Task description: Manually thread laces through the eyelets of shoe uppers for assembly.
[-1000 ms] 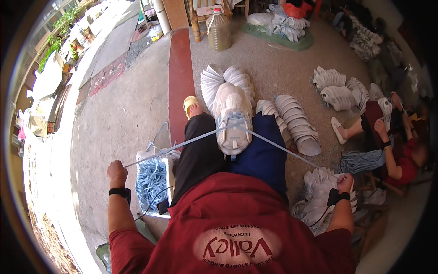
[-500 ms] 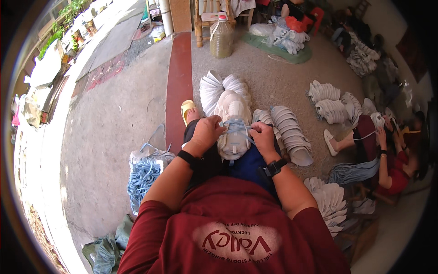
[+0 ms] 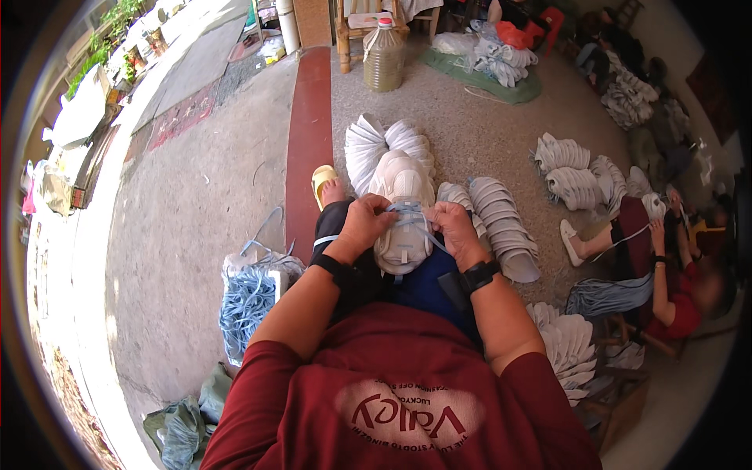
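White stacks (image 3: 505, 235) around a pale shoe (image 3: 403, 178), heaped blue laces (image 3: 249, 305) leftward, left hand (image 3: 365, 225) and right hand (image 3: 459, 231) pinching the shoe's lace (image 3: 407, 208), grip partly hidden, co-worker (image 3: 680, 305) dim.

The bare left hand (image 3: 368, 222) and bare right hand (image 3: 457, 229), spread wide one second earlier, have drawn together at the rounded off-white shoe (image 3: 403, 176); the flat pale-blue lace (image 3: 406, 208), then pulled straight outward, now bends near the fingers.

A red-capped jug (image 3: 383, 61) stands near a bamboo chair (image 3: 343, 39), with what seems a red chair (image 3: 553, 25) farther right
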{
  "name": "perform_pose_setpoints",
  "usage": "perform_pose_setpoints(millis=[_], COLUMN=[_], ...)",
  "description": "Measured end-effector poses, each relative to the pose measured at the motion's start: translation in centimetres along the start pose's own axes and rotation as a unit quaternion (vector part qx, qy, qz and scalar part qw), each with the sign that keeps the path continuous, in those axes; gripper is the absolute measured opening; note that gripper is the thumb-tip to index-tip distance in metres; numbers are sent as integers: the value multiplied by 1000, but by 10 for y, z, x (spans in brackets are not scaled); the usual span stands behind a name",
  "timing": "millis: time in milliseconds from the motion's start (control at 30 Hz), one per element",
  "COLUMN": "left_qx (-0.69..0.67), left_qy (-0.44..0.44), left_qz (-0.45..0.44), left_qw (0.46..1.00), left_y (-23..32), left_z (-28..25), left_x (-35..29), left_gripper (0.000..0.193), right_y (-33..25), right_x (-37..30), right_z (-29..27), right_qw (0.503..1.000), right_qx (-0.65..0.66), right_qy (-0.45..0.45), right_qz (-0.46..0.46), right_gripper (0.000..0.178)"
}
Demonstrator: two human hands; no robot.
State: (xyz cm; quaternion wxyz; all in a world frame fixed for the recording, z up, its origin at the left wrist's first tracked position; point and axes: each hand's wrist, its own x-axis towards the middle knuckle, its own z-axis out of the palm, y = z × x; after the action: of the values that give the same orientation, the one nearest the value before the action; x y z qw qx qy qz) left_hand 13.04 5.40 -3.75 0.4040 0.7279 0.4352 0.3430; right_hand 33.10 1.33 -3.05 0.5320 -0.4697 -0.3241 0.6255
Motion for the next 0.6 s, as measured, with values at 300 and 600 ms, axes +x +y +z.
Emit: perform_pose_setpoints(millis=[300, 600], left_qx=[-75, -280], left_qy=[107, -107], left_qz=[-53, -162], left_qw=[990, 940], left_y=[-6, 19], left_z=[8, -12], left_x=[9, 5], left_gripper=[12, 19], right_y=[15, 11], right_x=[-2, -3], right_z=[4, -5], right_qw=[891, 997], right_qx=[-275, -20], right_qy=[229, 31], right_qz=[-280, -68], right_gripper=[12, 7])
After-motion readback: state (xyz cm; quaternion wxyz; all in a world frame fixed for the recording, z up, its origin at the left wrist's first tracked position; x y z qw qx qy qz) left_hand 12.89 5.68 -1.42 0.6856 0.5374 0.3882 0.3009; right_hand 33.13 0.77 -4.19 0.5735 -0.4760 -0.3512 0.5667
